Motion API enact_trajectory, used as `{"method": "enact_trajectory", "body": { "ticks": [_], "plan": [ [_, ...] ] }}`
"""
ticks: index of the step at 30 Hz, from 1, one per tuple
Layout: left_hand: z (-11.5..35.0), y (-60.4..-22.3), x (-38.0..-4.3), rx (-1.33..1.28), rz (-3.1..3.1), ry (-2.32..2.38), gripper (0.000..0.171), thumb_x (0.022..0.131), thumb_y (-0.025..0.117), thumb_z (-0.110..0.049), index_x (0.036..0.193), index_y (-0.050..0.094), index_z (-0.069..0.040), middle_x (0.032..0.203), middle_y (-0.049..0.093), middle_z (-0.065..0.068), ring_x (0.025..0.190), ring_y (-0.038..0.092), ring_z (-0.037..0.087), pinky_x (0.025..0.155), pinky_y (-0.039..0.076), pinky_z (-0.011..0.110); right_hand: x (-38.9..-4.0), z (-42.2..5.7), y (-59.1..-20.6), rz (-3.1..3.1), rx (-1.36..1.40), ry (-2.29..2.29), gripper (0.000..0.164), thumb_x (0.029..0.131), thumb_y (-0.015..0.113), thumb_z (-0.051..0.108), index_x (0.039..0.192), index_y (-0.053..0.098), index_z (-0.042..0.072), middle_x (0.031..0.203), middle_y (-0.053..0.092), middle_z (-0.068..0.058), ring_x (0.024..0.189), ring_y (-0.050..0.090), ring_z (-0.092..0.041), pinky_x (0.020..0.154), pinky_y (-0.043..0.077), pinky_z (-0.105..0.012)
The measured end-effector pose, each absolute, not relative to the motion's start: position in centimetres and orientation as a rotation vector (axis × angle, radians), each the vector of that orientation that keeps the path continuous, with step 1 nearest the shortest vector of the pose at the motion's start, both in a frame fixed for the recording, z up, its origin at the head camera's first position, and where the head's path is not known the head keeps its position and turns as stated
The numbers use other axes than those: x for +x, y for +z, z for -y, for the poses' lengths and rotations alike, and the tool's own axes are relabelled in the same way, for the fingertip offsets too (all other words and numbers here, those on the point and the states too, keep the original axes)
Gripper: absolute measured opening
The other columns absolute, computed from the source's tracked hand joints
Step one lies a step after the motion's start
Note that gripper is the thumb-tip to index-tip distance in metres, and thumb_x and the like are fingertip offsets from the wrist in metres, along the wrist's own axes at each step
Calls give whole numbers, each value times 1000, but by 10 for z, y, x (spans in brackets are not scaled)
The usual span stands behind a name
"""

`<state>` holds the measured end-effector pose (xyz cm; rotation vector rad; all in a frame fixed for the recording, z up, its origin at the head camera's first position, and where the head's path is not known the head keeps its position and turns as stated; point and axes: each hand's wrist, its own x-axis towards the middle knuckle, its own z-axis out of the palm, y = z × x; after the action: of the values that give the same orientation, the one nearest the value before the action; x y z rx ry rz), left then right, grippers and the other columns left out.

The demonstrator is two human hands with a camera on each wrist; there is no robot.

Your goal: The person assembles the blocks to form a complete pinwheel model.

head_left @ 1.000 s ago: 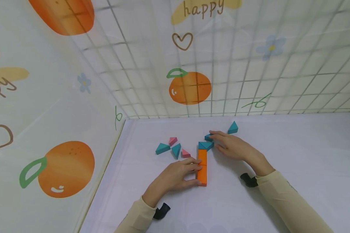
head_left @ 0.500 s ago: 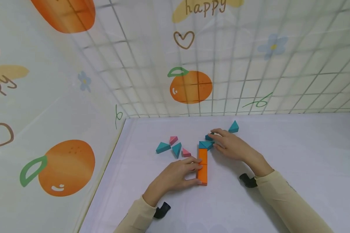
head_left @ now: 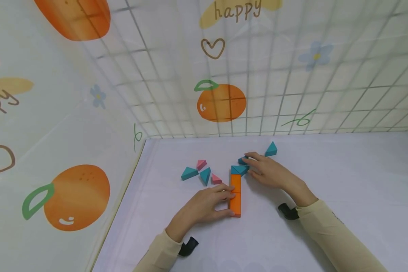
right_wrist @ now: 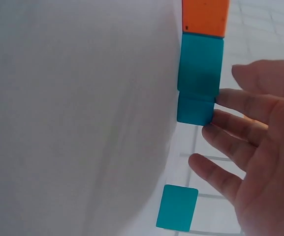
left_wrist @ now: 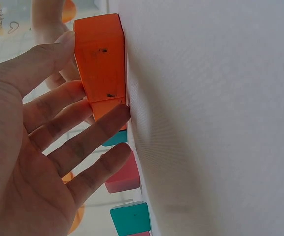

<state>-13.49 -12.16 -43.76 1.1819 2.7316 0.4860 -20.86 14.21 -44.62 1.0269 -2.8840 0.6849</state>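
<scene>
The two orange blocks (head_left: 237,194) lie end to end, lengthwise toward the desk's (head_left: 367,181) far edge, well in from its left edge. Two teal blocks (head_left: 241,170) abut their far end. A third teal block (head_left: 241,161) lies just beyond; contact with the row cannot be confirmed.

Hand states: the left hand (head_left: 209,204) has its fingers spread, fingertips and thumb resting along the left side of the orange blocks. The right hand (head_left: 268,170) has its fingers extended, fingertips against the third teal block, thumb apart.

Change over the last second: minimal. The row stays in place; the right fingers shift only slightly. This suggests steadying or fine alignment rather than transport.

Surrounding parts: a lone teal triangle (head_left: 271,150) lies nearer the far edge. Toward the far left corner lie teal triangles (head_left: 189,173) and pink triangles (head_left: 216,179).

Markings: the back wall (head_left: 275,75) reads "happy"; the left wall (head_left: 64,139) shows a cropped "ppy". No brand is legible on the blocks.
</scene>
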Motion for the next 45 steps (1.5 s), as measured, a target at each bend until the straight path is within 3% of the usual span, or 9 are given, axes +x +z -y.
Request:
{"method": "enact_trajectory", "body": {
  "ticks": [18,26,45],
  "plan": [
    [123,-437,-135,1168,-2735,479,50,90,66,-50,129,65,-19,139,56,-6,119,60,11,100,50,28,-207,-139,-444,2890,1056,692,47,97,59,15,140,51,0,146,45,-20,111,64,-36,97,51,-49],
    [123,-438,-136,1175,-2731,494,50,90,66,-49,129,65,-18,138,56,-5,119,60,11,100,50,28,-206,-134,-443,2894,1067,688,47,96,61,15,140,52,0,145,46,-18,94,68,-28,93,53,-46],
    [122,-437,-135,1190,-2727,502,50,90,65,-51,128,66,-18,138,57,-5,119,60,11,100,50,28,-202,-135,-443,2891,1012,718,45,97,60,20,139,53,4,143,47,-21,110,63,-36,97,50,-51]
  ]
}}
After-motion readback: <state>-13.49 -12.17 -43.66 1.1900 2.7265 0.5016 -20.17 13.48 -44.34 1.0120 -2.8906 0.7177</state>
